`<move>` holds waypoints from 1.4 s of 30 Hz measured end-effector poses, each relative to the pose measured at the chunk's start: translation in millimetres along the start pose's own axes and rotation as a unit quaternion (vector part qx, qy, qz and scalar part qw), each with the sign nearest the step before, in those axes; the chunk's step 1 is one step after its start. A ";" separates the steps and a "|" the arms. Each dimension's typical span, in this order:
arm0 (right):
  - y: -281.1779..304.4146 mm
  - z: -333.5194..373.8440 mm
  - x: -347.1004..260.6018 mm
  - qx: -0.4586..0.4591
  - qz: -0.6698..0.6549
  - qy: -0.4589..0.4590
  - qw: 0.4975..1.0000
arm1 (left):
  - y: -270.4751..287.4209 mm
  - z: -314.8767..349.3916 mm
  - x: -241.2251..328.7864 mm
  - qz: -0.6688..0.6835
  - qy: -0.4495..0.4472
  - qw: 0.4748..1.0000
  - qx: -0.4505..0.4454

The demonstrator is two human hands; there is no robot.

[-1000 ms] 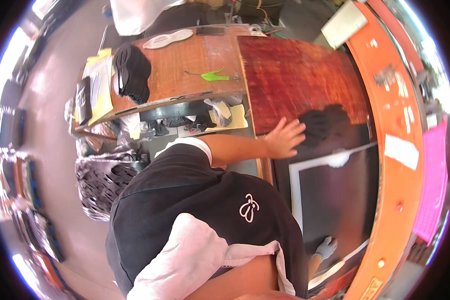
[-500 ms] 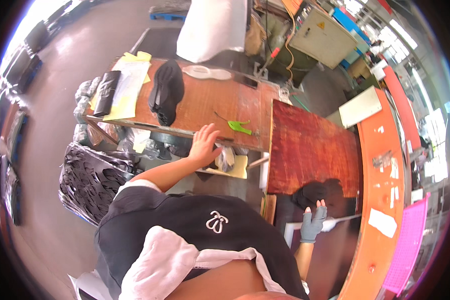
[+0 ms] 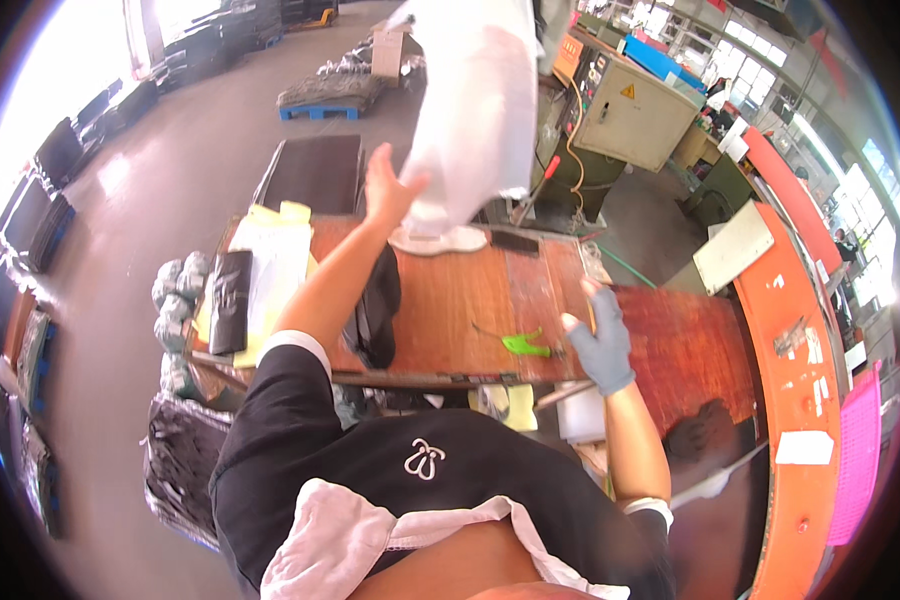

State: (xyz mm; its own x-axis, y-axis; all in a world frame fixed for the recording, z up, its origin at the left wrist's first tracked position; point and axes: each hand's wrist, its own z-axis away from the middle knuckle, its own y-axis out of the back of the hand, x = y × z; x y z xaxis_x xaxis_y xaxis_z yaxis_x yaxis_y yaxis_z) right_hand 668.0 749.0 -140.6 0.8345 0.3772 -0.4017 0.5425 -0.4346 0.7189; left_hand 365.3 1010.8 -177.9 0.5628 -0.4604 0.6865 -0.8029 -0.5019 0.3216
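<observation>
My bare left hand [image 3: 390, 195] is open with fingers spread, raised over the far side of the wooden table [image 3: 450, 310]. It is next to a large white sheet or bag [image 3: 475, 110], and I cannot tell whether they touch. Over the table's right end is my right hand [image 3: 602, 340] in a grey fingerless glove, open and holding nothing. Left of it lie bright green thread snips [image 3: 525, 345]. A bundle of black, soft-looking pieces [image 3: 375, 310] sits partly behind my left forearm. At the far edge rest a white flat rounded form [image 3: 440, 241] and a dark flat rectangle [image 3: 515, 242].
Papers [image 3: 270, 270] and a black roll [image 3: 231, 300] occupy the table's left end. To the right are a reddish board [image 3: 685, 350], a dark glove-shaped piece [image 3: 705, 430] and an orange bench [image 3: 795, 390]. A control cabinet [image 3: 638, 110] stands behind. A black bundle [image 3: 185, 460] is at lower left.
My left hand has reached farther out, toward the white sheet. My right hand has risen from beside the dark piece to the table's right end. The view has shifted, showing more of the far floor.
</observation>
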 end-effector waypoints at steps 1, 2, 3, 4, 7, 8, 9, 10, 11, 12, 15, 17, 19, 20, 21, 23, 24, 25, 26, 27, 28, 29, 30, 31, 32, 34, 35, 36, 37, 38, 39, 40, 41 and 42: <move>-27.6 -32.8 -10.3 -0.001 -0.037 0.006 0.999 | -6.7 -14.2 -0.6 0.002 0.020 0.999 -0.036; -60.5 -66.3 -21.7 0.015 -0.066 0.006 0.998 | -9.9 -25.0 -0.9 0.110 0.039 0.988 -0.104; -90.8 -101.9 -31.6 0.048 -0.038 0.004 0.998 | -12.1 -31.0 0.1 0.212 0.095 0.953 -0.192; -121.2 -140.0 -41.3 0.088 -0.014 0.024 0.996 | -13.1 -34.0 1.4 0.168 0.063 0.961 -0.211; -172.3 -214.6 -53.9 0.188 0.041 0.052 0.980 | -8.9 -29.5 -0.5 0.209 0.091 0.945 -0.233; -179.2 -226.5 -54.7 0.201 0.053 0.030 0.978 | -6.2 -30.5 -5.9 0.188 0.029 0.959 -0.210; -182.2 -231.9 -53.9 0.194 -0.003 -0.002 0.981 | -4.8 -32.0 -12.3 0.172 -0.016 0.965 -0.198; -178.0 -229.1 -51.8 0.163 -0.064 -0.063 0.983 | -4.3 -33.3 -19.0 0.174 -0.012 0.964 -0.199; -171.0 -222.8 -50.0 0.139 -0.123 -0.130 0.974 | -4.0 -36.9 -25.8 0.150 -0.013 0.967 -0.207; -166.9 -217.6 -50.4 0.143 -0.107 -0.122 0.976 | -4.2 -41.1 -30.5 0.141 -0.025 0.970 -0.197; -152.4 -203.3 -61.4 0.169 -0.061 -0.126 0.976 | 0.8 -50.3 -26.9 0.100 -0.108 0.985 -0.092; -140.7 -199.5 -74.5 0.166 -0.032 -0.154 0.973 | 10.5 -52.4 -8.3 0.107 -0.199 0.974 -0.008; -135.5 -197.5 -88.4 0.184 -0.079 -0.121 0.972 | 27.0 -43.6 20.3 0.150 -0.305 0.938 0.065; -134.3 -195.3 -94.0 0.189 -0.102 -0.105 0.971 | 34.8 -39.3 35.0 0.208 -0.254 0.944 -0.042; -132.6 -192.1 -97.4 0.181 -0.086 -0.064 0.978 | 41.1 -33.7 48.3 0.262 -0.197 0.933 -0.148; -130.1 -183.0 -99.7 0.162 -0.054 0.019 0.985 | 45.2 -32.8 68.1 0.350 -0.112 0.887 -0.279; -129.7 -177.8 -99.3 0.159 -0.045 0.005 0.986 | 44.1 -37.0 73.7 0.389 -0.087 0.865 -0.306; -127.9 -171.8 -98.0 0.155 -0.041 0.013 0.987 | 42.7 -39.1 78.1 0.425 -0.063 0.839 -0.333; -124.5 -166.0 -96.5 0.141 -0.038 0.024 0.989 | 43.4 -37.7 78.6 0.457 0.060 0.752 -0.471; -120.8 -160.5 -95.8 0.133 -0.040 0.037 0.990 | 41.7 -39.2 79.0 0.441 0.014 0.785 -0.434; -118.1 -154.4 -96.5 0.141 -0.091 0.021 0.985 | 39.5 -40.4 78.7 0.436 -0.032 0.812 -0.387; -114.2 -148.4 -98.5 0.153 -0.147 0.008 0.977 | 37.8 -41.2 77.5 0.430 -0.077 0.835 -0.335; -110.8 -142.1 -101.8 0.167 -0.207 0.005 0.964 | 36.1 -41.6 76.3 0.415 -0.072 0.851 -0.313; -107.0 -136.8 -105.9 0.166 -0.195 -0.015 0.966 | 34.8 -42.0 75.0 0.398 -0.066 0.868 -0.291; -102.9 -131.0 -110.4 0.172 -0.189 -0.025 0.967 | 33.5 -43.2 73.2 0.385 -0.058 0.879 -0.275; -97.7 -120.8 -117.8 0.172 -0.178 -0.042 0.968 | 30.1 -46.9 68.2 0.312 -0.075 0.917 -0.236; -97.3 -115.4 -119.7 0.174 -0.145 -0.037 0.973 | 27.5 -49.8 65.0 0.283 -0.080 0.930 -0.220; -97.4 -109.9 -119.7 0.178 -0.116 -0.019 0.977 | 25.0 -52.0 60.9 0.242 -0.065 0.944 -0.215; -98.5 -103.3 -118.2 0.180 -0.084 -0.011 0.980 | 22.0 -55.8 56.5 0.278 -0.079 0.940 -0.179; -101.7 -95.9 -115.9 0.163 -0.051 0.017 0.985 | 19.0 -59.1 52.6 0.266 -0.039 0.944 -0.192; -106.7 -87.2 -112.8 0.146 -0.017 0.036 0.988 | 17.3 -62.5 48.4 0.249 0.015 0.945 -0.210; -112.5 -77.4 -109.2 0.118 0.012 0.028 0.993 | 15.8 -64.4 45.9 0.245 -0.010 0.956 -0.161; -120.1 -65.2 -106.7 0.090 0.071 0.079 0.990 | 16.5 -64.2 43.4 0.248 -0.040 0.963 -0.095; -128.2 -51.6 -104.8 0.045 0.124 0.105 0.986 | 18.2 -62.9 41.4 0.243 -0.064 0.966 -0.063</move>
State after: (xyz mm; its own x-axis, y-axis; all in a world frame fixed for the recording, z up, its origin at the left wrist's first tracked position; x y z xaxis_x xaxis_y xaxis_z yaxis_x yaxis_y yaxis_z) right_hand 506.0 807.4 -161.4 0.9090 0.4078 -0.0861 0.3384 -0.6015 0.7236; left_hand 361.6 1028.6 -102.6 0.1262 -0.7096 0.6932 -0.9914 -0.1145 0.0633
